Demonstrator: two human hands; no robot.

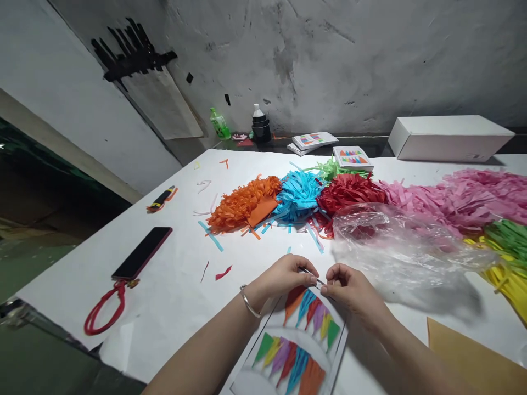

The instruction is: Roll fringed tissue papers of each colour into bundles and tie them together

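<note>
My left hand [286, 275] and my right hand [349, 289] meet near the front of the white table [173, 285], fingers pinched together. Between them they hold the top edge of a flat clear packet [294, 343] with printed coloured pennant flags on its card. The left wrist wears a thin silver bangle [248, 302]. The packet lies flat under both hands and runs toward me. A crumpled clear plastic bag [395, 247] lies just right of my right hand.
Piles of fringed paper lie across the table: orange [242, 202], blue [298, 195], red [349, 192], pink [457, 200], green and yellow [508, 258]. A phone [142, 253] on a red strap lies left. A white box [448, 138] and printed packets [352, 157] sit at the back.
</note>
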